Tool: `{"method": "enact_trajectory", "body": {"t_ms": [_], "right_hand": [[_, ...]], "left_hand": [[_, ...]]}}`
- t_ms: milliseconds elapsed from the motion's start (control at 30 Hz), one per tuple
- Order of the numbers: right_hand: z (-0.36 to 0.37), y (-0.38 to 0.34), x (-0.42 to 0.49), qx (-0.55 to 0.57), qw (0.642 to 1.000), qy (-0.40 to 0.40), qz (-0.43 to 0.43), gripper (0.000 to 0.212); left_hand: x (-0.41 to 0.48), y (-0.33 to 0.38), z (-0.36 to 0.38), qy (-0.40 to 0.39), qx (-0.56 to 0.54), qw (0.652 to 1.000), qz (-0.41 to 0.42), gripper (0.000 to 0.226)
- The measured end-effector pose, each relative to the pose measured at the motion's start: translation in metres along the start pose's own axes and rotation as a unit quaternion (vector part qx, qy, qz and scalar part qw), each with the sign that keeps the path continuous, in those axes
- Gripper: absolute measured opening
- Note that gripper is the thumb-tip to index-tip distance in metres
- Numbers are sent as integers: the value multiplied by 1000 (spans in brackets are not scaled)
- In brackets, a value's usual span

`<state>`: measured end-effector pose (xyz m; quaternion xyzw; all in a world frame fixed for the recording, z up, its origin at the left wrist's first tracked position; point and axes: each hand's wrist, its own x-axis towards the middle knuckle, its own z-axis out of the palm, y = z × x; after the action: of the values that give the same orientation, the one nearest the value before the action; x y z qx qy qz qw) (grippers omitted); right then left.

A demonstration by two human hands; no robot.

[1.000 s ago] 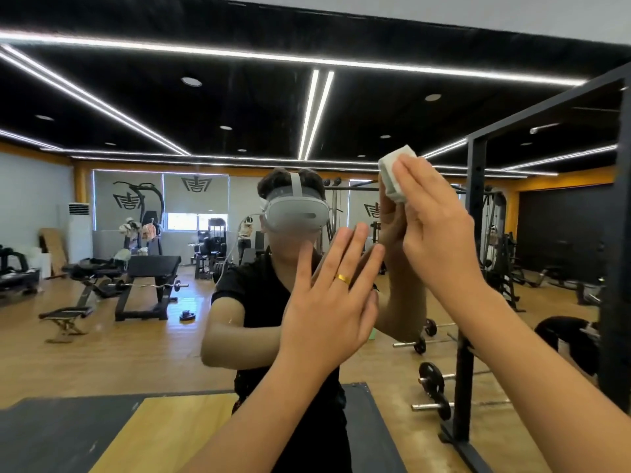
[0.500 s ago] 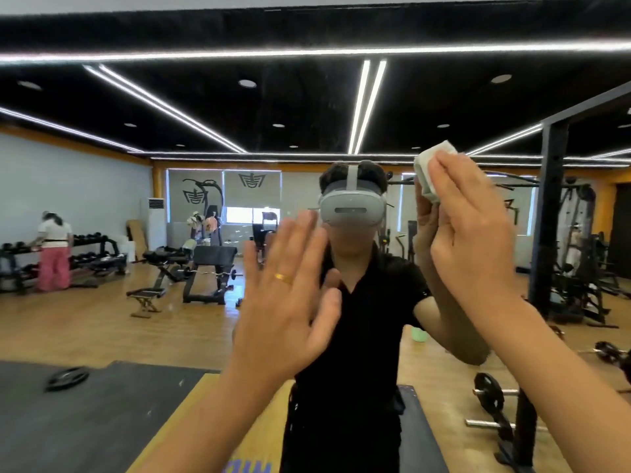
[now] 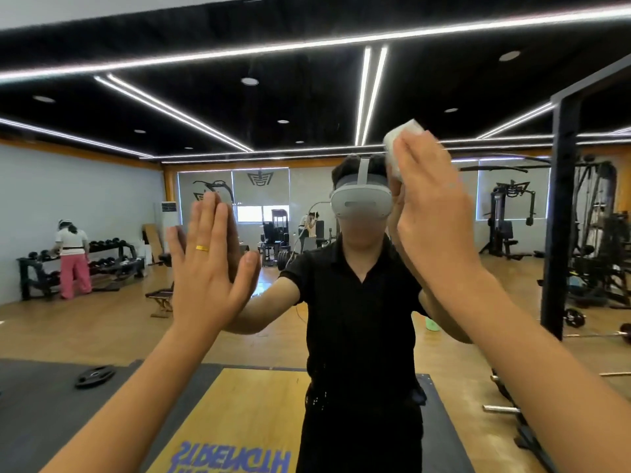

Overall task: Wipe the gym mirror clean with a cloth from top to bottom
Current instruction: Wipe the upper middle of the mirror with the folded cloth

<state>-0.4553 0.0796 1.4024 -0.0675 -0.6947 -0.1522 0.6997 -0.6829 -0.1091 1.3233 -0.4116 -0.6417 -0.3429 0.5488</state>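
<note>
Cloth point(image 3: 404, 132) beneath flat right hand point(image 3: 433, 216)

The yellow floor platform point(image 3: 246, 404) reads mirrored "STRENGTH".

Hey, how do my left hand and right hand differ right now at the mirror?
The left hand lies empty and flat on the mirror, while the right hand presses a white cloth against it. The right hand sits higher than the left hand. The left hand wears a gold ring; none shows on the right hand. Both have straight fingers.
</note>
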Motion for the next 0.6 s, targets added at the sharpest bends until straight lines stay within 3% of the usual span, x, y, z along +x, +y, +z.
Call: {"method": "enact_trajectory", "body": {"t_ms": [133,200,333,467,600], "right_hand": [[14,-29,-15,-1,992,-80,-98,81],[9,-18,0,-19,986,-86,-143,77],[-3,6,48,-34,995,-28,-90,47],[21,-28,23,-3,999,-3,-40,55],[24,-48,-23,-23,986,-100,-128,68]], "left_hand": [[1,-1,1,5,-6,1000,4,74],[0,-1,1,1,-8,1000,3,75],[0,-5,3,2,-1,1000,2,75],[0,-5,3,0,1,1000,3,75],[0,-8,2,-11,-6,1000,4,76]]}}
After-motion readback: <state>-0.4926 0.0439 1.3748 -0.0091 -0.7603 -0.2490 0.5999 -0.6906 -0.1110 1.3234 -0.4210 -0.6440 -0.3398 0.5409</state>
